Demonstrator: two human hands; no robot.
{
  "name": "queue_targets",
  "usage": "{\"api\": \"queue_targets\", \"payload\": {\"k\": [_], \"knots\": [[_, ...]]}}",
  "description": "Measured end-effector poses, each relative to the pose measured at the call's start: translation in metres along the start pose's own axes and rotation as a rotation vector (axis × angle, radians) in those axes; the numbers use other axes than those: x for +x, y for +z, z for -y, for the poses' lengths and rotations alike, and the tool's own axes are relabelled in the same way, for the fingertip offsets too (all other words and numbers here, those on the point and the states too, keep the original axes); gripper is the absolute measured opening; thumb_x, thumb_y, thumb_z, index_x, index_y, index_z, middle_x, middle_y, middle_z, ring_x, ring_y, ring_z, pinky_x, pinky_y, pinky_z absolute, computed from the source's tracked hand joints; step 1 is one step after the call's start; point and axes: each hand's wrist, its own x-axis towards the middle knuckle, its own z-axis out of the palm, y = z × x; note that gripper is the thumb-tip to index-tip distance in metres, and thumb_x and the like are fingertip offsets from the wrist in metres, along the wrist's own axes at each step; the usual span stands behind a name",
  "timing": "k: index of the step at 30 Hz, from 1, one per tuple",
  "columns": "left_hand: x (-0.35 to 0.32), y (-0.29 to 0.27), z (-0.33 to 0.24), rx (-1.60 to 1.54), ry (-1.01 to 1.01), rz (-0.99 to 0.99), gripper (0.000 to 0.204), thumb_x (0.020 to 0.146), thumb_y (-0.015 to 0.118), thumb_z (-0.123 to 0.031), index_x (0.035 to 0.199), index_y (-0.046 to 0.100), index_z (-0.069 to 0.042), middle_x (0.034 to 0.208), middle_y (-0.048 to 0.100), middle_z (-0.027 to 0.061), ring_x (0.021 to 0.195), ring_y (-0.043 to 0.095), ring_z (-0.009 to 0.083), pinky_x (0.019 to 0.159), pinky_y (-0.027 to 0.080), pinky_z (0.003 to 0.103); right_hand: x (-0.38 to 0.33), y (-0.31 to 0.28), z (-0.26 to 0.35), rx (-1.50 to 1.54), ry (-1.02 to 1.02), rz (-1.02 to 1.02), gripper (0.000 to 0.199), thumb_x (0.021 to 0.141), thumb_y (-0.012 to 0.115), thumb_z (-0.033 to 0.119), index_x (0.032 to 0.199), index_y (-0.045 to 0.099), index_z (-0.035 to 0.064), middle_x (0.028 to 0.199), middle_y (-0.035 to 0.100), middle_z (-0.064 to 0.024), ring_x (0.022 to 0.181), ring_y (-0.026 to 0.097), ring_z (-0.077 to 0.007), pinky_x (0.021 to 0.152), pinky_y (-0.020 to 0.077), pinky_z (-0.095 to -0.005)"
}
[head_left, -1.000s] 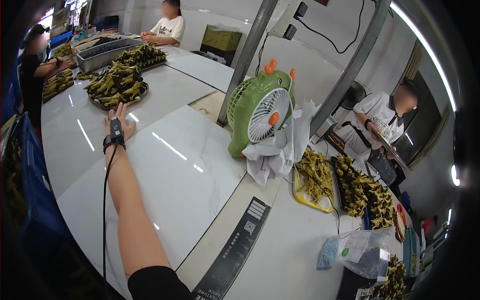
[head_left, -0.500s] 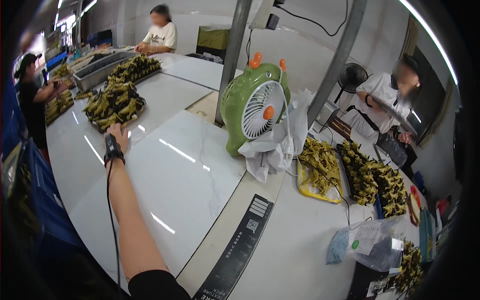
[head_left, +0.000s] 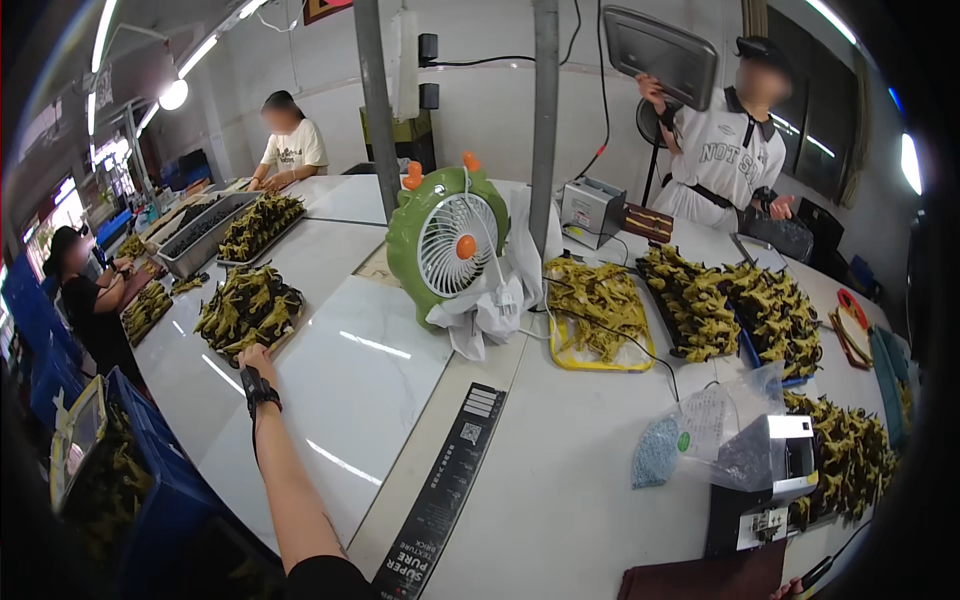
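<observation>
My left hand (head_left: 256, 358) reaches out over the white tabletop to the near edge of a tray (head_left: 293, 332). The fingers look closed on that edge, though their tips are partly hidden. A heap of small yellow-green and black moulded figures (head_left: 248, 308) covers the tray. A black device with a cable is strapped to my left wrist. Only a sliver of my right hand (head_left: 787, 589) shows at the lower right edge, beside a black cabled strap and a dark red sheet (head_left: 705, 574); its fingers are cut off from view.
A green fan (head_left: 440, 240) stands mid-table near two metal posts. To the right are a yellow tray (head_left: 560, 358) of figures, more loaded trays, a bag of blue pellets (head_left: 655, 452) and a small machine (head_left: 795, 455). Blue crates (head_left: 185, 490) line the left. Three people stand around; one lifts a grey tray (head_left: 660, 55).
My view has swung right and up. My left hand stays at the heaped tray, its fingers now more curled at the edge. The person at right has raised a grey tray. My right hand's edge has appeared.
</observation>
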Motion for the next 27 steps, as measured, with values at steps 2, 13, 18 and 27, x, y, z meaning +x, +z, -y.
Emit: {"api": "queue_targets", "payload": {"k": [2, 13, 18, 27], "knots": [[-0.005, -0.002, -0.001, 0.004, 0.012, -0.016, 0.006, 0.077, 0.061, -0.011, 0.08, 0.061, -0.005, 0.083, 0.06, 0.012, 0.084, 0.052, 0.0309, 0.078, 0.041, 0.04, -0.004, 0.009, 0.003, 0.063, 0.018, 0.053, 0.019, 0.082, 0.057, 0.03, 0.071, 0.051, 0.016, 0.066, 0.052, 0.0012, 0.064, 0.051, -0.0133, 0.063, 0.0426, -0.0274], [-0.071, -0.08, -0.074, -0.127, 0.094, 0.072, 0.007, 0.08, 0.058, -0.01, 0.082, 0.06, -0.004, 0.083, 0.06, 0.0138, 0.085, 0.053, 0.0327, 0.076, 0.042, 0.041, -0.008, 0.009, -0.001, 0.31, 0.049, 0.269, 0.015, 0.086, 0.056, 0.023, 0.086, 0.053, 0.0078, 0.076, 0.052, -0.0038, 0.077, 0.05, -0.017, 0.079, 0.0448, -0.0342], [-0.113, -0.128, -0.096, -0.194, 0.165, 0.116, 0.006, 0.078, 0.058, -0.009, 0.079, 0.06, -0.004, 0.081, 0.06, 0.0148, 0.082, 0.055, 0.034, 0.073, 0.043, 0.042, 0.011, -0.01, -0.022, 0.321, -0.207, 0.194, 0.012, 0.093, 0.046, 0.016, 0.101, 0.048, 0.0074, 0.071, 0.049, -0.0026, 0.059, 0.049, -0.0097, 0.056, 0.0477, -0.023], [-0.193, -0.232, -0.14, -0.29, 0.382, 0.289, 0.007, 0.078, 0.059, -0.011, 0.077, 0.059, -0.005, 0.07, 0.057, 0.0116, 0.071, 0.055, 0.0305, 0.064, 0.043, 0.039, -0.007, 0.021, -0.018, 0.278, -0.238, 0.16, 0.018, 0.086, 0.054, 0.018, 0.1, 0.046, 0.0087, 0.073, 0.044, 0.0, 0.063, 0.043, -0.0083, 0.061, 0.0393, -0.0221]]}}
